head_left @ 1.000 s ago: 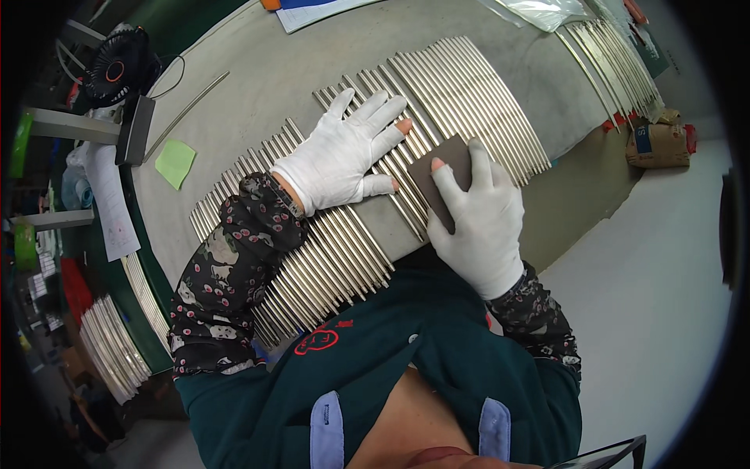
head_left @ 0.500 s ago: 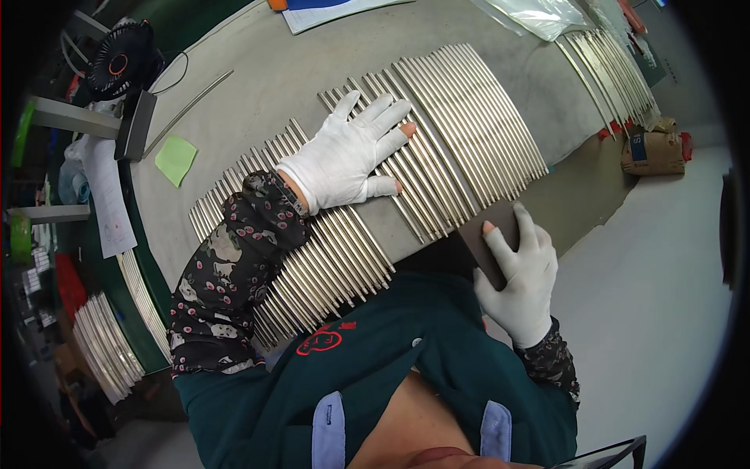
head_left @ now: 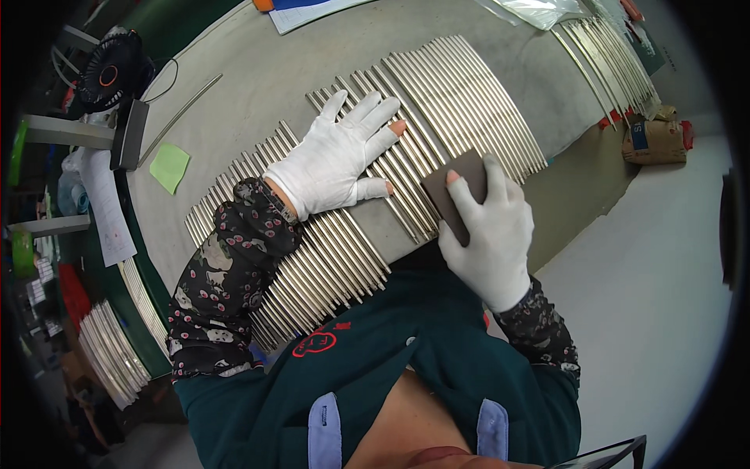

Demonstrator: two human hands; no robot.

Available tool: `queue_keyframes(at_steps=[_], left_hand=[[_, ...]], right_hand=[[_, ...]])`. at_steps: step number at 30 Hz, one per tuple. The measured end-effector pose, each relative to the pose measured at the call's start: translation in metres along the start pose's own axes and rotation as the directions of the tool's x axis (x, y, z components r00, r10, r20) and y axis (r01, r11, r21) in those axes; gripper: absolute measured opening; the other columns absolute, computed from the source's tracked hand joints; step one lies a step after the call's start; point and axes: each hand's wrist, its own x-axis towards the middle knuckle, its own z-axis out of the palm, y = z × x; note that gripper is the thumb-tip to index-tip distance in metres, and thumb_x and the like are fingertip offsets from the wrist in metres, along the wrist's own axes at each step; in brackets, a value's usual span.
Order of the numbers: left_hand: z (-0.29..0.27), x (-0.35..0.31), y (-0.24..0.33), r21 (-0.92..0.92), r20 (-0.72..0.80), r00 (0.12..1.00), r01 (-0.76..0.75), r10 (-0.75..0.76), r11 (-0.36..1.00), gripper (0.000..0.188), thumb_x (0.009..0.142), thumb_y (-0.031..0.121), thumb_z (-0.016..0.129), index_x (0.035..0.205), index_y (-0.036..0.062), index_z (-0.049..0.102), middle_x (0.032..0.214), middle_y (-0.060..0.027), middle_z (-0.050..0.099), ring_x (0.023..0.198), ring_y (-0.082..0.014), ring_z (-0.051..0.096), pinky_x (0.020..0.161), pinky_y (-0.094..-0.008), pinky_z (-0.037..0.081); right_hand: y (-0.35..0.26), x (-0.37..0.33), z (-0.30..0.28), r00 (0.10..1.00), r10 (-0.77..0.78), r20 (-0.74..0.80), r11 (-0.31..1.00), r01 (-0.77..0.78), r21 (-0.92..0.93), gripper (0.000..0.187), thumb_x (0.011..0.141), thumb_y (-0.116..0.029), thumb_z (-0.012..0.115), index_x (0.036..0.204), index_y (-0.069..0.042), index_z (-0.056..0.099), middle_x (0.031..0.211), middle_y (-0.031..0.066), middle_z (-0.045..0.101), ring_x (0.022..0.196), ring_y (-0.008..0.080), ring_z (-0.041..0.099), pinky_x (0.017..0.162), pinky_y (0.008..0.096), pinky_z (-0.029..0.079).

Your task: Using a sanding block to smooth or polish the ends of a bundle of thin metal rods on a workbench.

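My left hand (head_left: 332,160), in a white glove with some fingertips bare, lies flat with fingers spread on a row of shiny metal rods (head_left: 406,195). To its right, my gloved right hand (head_left: 496,246) grips a flat, dark brown-grey sanding sponge (head_left: 440,195). The sponge rests over the near ends of the rods, its underside hidden. More rods of the same kind (head_left: 457,98) lie side by side beyond it. Another set of rods (head_left: 336,258) spreads beneath and left of my left forearm, partly covered by the sleeve.
On the grey-covered table (head_left: 258,70) lie a green paper note (head_left: 169,167) and a lone rod (head_left: 183,117). A black fan (head_left: 108,72) stands far left. More rods (head_left: 613,66) and a clear plastic bag (head_left: 539,12) are far right, near a brown paper bag (head_left: 658,141).
My right hand has moved up and left, bringing the sanding sponge from the table's near edge onto the rods. My left hand stays spread on the rods; the view has shifted slightly.
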Motion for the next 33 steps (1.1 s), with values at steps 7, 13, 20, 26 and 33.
queue_keyframes(at_steps=[7,13,20,26,33], left_hand=[[0.003,0.0,-0.003,-0.011,0.033,0.999,0.004,-0.004,1.0,0.086,0.089,0.07,0.038,0.147,0.0072,0.031,0.154,-0.0215,0.026,0.141,-0.04,0.027,0.114,-0.0601,0.018],[0.002,-0.002,-0.003,-0.007,0.04,0.999,0.007,-0.007,1.0,0.088,0.089,0.071,0.038,0.147,0.0052,0.032,0.154,-0.0214,0.026,0.142,-0.04,0.026,0.115,-0.0591,0.017],[0.001,-0.006,0.001,0.003,0.055,0.998,0.026,-0.026,1.0,0.088,0.089,0.07,0.04,0.148,0.0061,0.03,0.154,-0.0214,0.026,0.143,-0.0389,0.024,0.117,-0.0569,0.015],[-0.006,-0.008,0.003,-0.013,0.098,0.995,0.037,-0.035,0.999,0.088,0.086,0.066,0.048,0.149,0.0064,0.029,0.155,-0.0209,0.024,0.143,-0.0388,0.023,0.117,-0.0568,0.014],[-0.004,-0.011,0.0,-0.022,0.076,0.997,0.032,-0.03,0.999,0.09,0.086,0.069,0.044,0.148,0.0057,0.03,0.154,-0.0217,0.026,0.142,-0.0401,0.025,0.116,-0.0572,0.015]], right_hand=[[0.012,-0.027,-0.008,0.998,-0.035,0.049,0.999,0.035,0.002,0.056,0.065,-0.02,0.074,0.119,-0.013,0.063,0.131,0.0281,0.047,0.1,0.0365,0.058,0.072,0.0422,0.05],[-0.001,0.01,0.008,0.999,-0.038,0.001,0.999,0.038,-0.027,0.054,0.068,-0.021,0.073,0.12,-0.014,0.061,0.127,0.0259,0.049,0.097,0.0343,0.057,0.074,0.0415,0.049],[0.016,-0.043,-0.02,1.0,0.013,-0.003,1.0,-0.013,0.019,0.06,0.061,-0.014,0.074,0.12,-0.014,0.062,0.135,0.0262,0.045,0.108,0.0372,0.054,0.085,0.0432,0.044],[0.01,-0.034,-0.011,1.0,-0.005,-0.009,0.999,0.006,0.037,0.06,0.062,-0.016,0.075,0.12,-0.014,0.062,0.133,0.0258,0.047,0.107,0.037,0.054,0.082,0.0444,0.046],[-0.004,0.007,0.008,0.999,-0.042,-0.002,0.999,0.042,-0.021,0.056,0.066,-0.022,0.074,0.12,-0.013,0.062,0.126,0.0257,0.049,0.1,0.0359,0.057,0.073,0.0427,0.05]])
